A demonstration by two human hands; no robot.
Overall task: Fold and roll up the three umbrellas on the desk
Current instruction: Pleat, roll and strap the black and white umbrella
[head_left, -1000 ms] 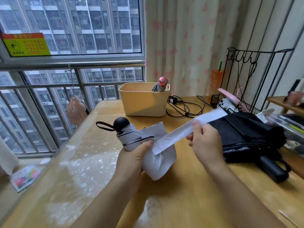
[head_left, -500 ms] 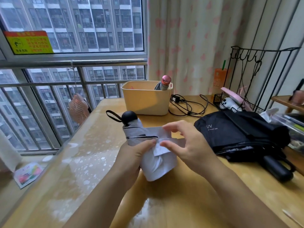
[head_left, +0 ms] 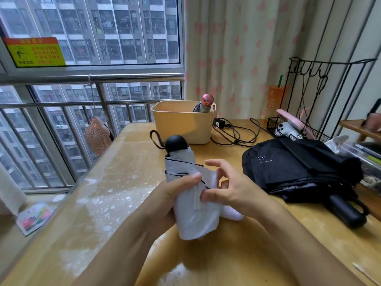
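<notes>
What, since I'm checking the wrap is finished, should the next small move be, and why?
Probably press the strap end flat with the right hand to fasten it: the strap lies wrapped round the white umbrella, gripped by the left hand, and the right thumb touches its end with the other fingers lifted.

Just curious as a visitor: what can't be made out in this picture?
Head view:
1. Rolled pale grey fabric umbrella: far side covered by the left hand and right hand.
2. Pink-capped grey umbrella: body hidden inside the cream plastic bin.
3. Yellow window sticker: lettering blurred.
</notes>
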